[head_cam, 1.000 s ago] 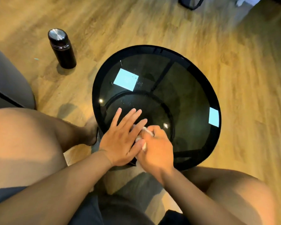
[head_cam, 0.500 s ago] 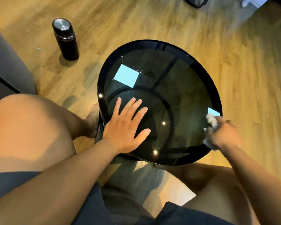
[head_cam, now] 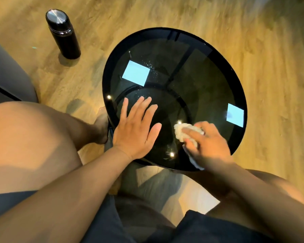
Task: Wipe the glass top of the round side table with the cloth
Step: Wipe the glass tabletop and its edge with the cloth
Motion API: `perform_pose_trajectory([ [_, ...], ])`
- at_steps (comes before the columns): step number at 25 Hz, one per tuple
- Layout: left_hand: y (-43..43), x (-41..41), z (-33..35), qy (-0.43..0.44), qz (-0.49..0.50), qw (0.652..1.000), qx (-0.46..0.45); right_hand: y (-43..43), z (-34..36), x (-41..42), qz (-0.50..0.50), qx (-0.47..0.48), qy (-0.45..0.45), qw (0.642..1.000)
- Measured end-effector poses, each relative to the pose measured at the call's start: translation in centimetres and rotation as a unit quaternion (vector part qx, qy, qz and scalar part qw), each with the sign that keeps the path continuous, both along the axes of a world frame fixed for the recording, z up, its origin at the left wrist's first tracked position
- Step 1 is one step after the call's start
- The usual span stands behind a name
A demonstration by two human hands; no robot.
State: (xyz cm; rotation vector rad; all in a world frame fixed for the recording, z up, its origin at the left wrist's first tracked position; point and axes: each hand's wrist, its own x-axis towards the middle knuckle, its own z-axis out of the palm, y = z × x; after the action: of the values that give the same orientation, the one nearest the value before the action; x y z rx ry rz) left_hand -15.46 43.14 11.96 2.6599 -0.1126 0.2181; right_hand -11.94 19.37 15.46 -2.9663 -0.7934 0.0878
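The round side table [head_cam: 197, 42] has a dark glass top in a black rim and stands between my knees. My left hand [head_cam: 136, 130] lies flat on the near left of the glass, fingers straight and spread. My right hand [head_cam: 209, 146] grips a crumpled white cloth [head_cam: 180, 131] and presses it on the near middle of the glass, just right of my left thumb. Part of the cloth is hidden under my fingers. Small water droplets [head_cam: 152, 66] dot the glass near a bright window reflection.
A black flask [head_cam: 63, 34] with a steel lid stands on the wooden floor to the table's far left. A grey sofa edge [head_cam: 5, 74] runs along the left. My bare knees flank the table's near side.
My right hand has carried the cloth from the table's right rim back toward the near middle of the glass. My left hand has stayed flat in the same place.
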Motion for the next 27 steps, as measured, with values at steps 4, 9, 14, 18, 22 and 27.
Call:
perform_pose_trajectory([
  [4,0.2,0.1,-0.3,0.015,-0.005,1.0,0.02,-8.6,0.1,10.1,-0.178,-0.079,-0.036,0.98],
  [9,0.1,0.4,-0.4,0.046,-0.012,0.998,0.045,-4.5,0.0,11.3,-0.343,-0.049,-0.025,0.938],
  [14,0.3,0.2,0.0,0.035,-0.017,0.999,0.015,6.8,0.1,-1.4,-0.119,0.074,-0.007,0.99],
  [18,0.2,0.1,0.0,0.037,-0.024,0.999,0.009,7.4,0.4,-3.9,0.075,0.078,0.03,0.994],
  [22,0.3,0.3,-0.2,0.039,-0.036,0.998,0.032,0.7,0.6,5.7,-0.072,0.029,0.04,0.996],
  [27,0.3,0.0,-0.5,-0.004,-0.032,0.999,0.002,-6.7,0.3,19.6,-0.296,-0.057,-0.005,0.953],
])
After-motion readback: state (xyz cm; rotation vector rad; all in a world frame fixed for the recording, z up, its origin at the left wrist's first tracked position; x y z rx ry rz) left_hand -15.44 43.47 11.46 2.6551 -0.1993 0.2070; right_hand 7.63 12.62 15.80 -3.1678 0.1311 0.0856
